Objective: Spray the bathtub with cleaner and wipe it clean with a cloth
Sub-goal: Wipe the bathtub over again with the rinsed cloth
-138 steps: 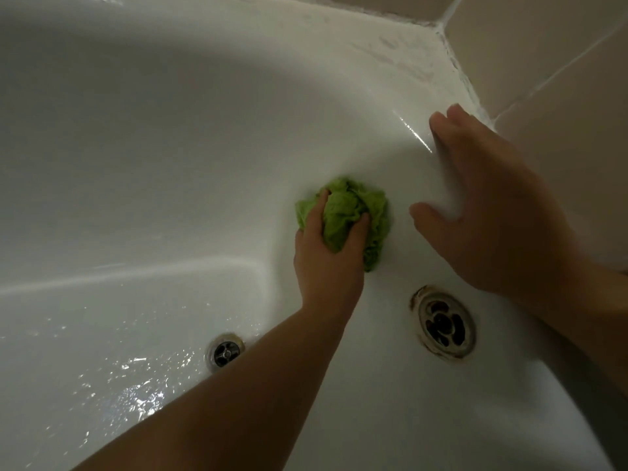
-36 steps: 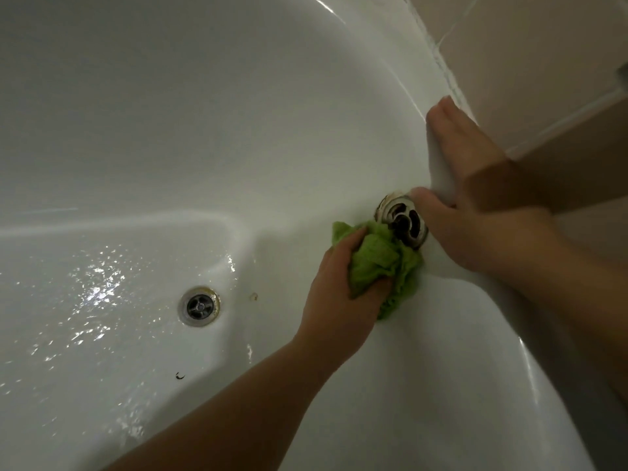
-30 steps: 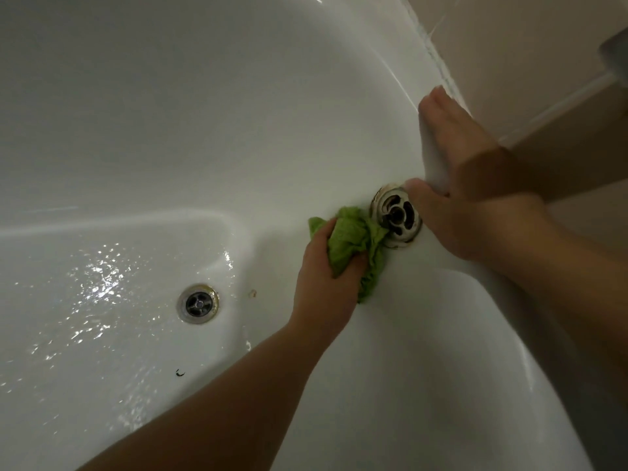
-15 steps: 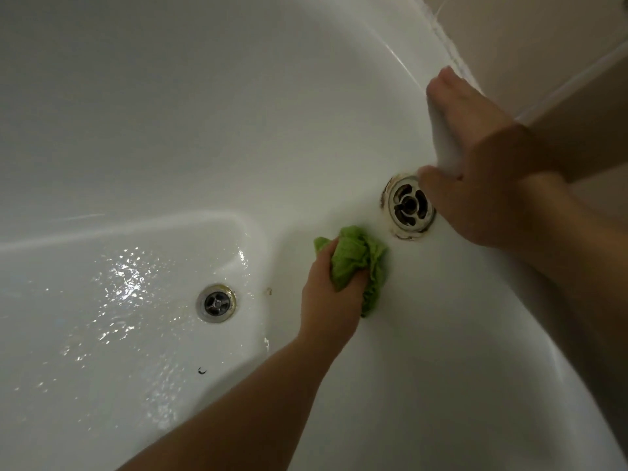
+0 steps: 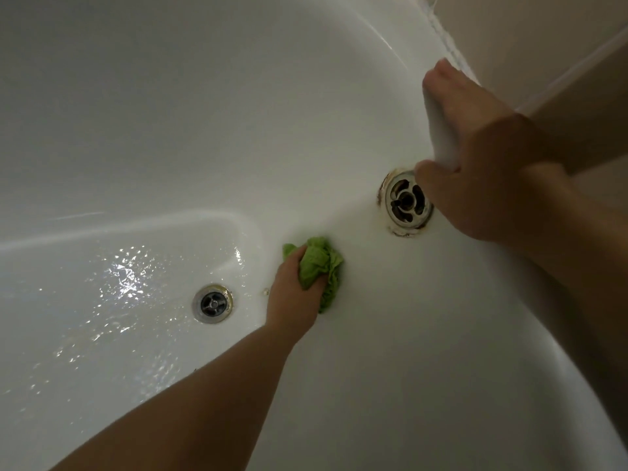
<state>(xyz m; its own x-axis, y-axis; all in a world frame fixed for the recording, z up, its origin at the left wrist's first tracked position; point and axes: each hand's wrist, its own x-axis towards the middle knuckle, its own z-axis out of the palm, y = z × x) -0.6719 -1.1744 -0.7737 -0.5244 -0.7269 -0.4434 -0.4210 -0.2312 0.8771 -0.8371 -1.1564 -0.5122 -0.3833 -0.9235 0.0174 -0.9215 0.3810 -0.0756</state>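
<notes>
My left hand grips a crumpled green cloth and presses it against the sloping end wall of the white bathtub, low down near the floor. My right hand rests on the tub's rim at the right, fingers straight over the top and thumb inside beside the overflow fitting. No spray bottle is in view.
A round metal overflow fitting with rust stains around it sits in the end wall. The floor drain lies left of the cloth, on the wet, glistening tub floor. Beige wall tiles rise behind the rim.
My left hand has slid the cloth down and to the left, away from the overflow fitting toward the tub floor. My right hand has stayed on the rim.
</notes>
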